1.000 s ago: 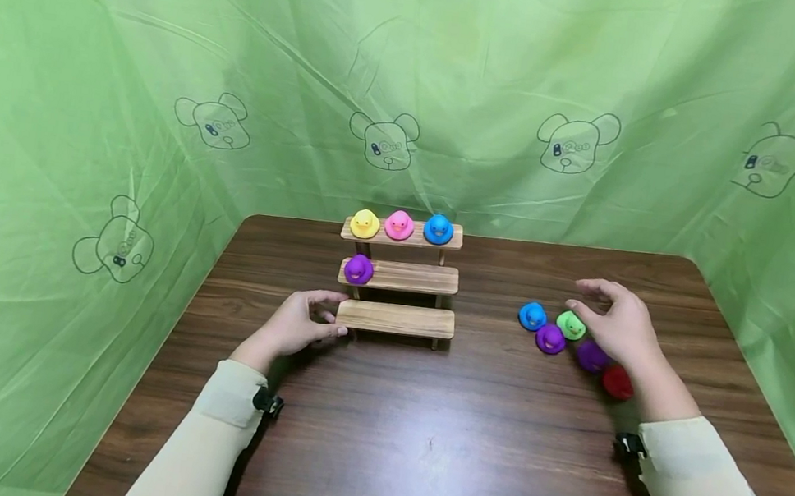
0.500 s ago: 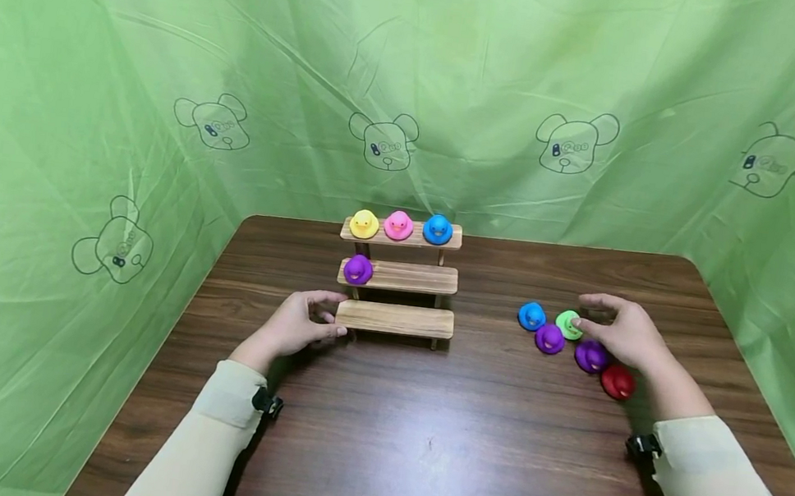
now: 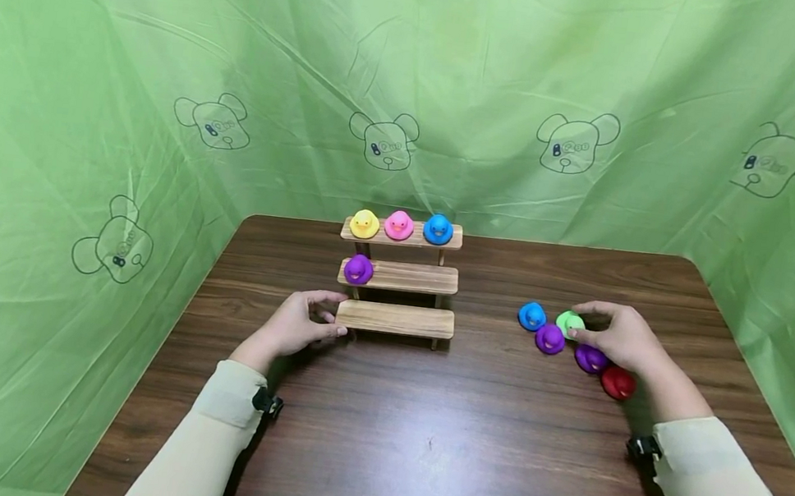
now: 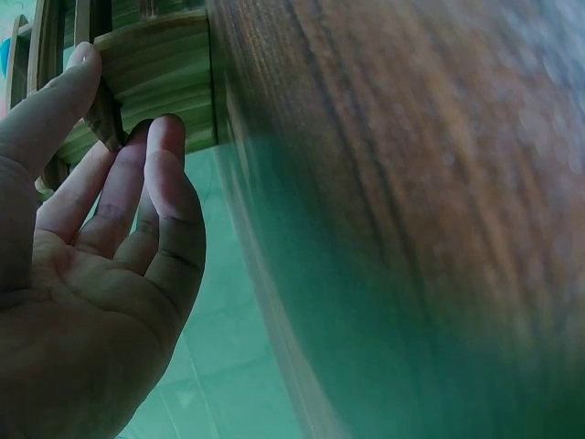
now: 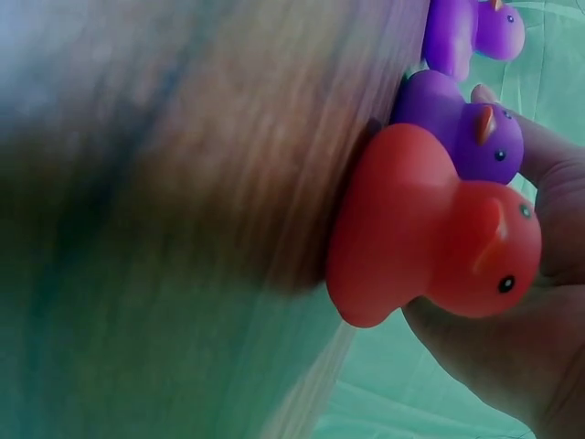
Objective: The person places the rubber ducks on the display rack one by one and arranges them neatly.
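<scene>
A three-step wooden display stand (image 3: 396, 319) stands left of the middle of the table. My left hand (image 3: 293, 323) grips the left end of its lowest step, thumb in front and fingers behind, as the left wrist view also shows. Yellow (image 3: 365, 225), pink (image 3: 398, 226) and blue (image 3: 438, 230) rubber ducks sit on the top step, and a purple duck (image 3: 358, 270) on the left of the middle step. At the right, my right hand (image 3: 621, 337) pinches a light green rubber duck (image 3: 568, 323) between thumb and fingers; the right wrist view hides that duck.
Close round the green duck lie a loose blue duck (image 3: 532, 316), two purple ducks (image 3: 550, 339) and a red duck (image 5: 393, 229), which is nearest the right wrist. Green printed cloth (image 3: 486, 69) hangs behind and beside the brown wooden table (image 3: 418, 441).
My right hand has come down and slightly back toward the green duck, and its thumb and fingers have closed on it. The left hand keeps its hold on the stand.
</scene>
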`<state>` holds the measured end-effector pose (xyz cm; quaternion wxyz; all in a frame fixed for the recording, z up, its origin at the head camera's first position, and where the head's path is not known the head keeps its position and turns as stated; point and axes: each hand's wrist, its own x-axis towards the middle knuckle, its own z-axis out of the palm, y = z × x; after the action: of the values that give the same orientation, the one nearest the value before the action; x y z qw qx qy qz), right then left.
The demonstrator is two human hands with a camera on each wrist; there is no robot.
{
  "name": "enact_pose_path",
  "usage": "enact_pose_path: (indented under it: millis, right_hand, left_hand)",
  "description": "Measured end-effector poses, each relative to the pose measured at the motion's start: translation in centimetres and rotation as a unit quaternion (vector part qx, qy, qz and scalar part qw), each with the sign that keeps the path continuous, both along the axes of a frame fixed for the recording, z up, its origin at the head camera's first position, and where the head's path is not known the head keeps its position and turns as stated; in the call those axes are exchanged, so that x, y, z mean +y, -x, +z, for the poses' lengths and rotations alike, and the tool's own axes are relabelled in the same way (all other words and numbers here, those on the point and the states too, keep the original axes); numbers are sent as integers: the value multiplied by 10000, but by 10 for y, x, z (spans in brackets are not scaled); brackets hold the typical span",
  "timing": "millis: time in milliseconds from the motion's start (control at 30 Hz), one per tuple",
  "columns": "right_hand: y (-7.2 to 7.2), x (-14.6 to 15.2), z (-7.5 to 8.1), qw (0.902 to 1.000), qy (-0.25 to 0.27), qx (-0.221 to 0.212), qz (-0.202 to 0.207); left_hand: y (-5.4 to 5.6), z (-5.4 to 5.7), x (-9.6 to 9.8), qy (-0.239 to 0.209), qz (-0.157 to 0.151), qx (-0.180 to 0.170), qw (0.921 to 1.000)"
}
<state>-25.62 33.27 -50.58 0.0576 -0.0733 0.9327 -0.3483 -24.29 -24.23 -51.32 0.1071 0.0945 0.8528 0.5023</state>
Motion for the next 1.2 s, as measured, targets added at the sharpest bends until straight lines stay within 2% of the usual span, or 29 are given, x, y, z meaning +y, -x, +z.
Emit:
enact_pose_path:
  millis: [767,1200]
  right_hand:
    - [-3,-4,4,9995,-242,59,-168]
    - [-5,-8,8,9974,3,470,-547]
  left_hand:
    - [-2,2,2,90,39,22,9999]
    - [-3,2,2,49,-5,130,9999]
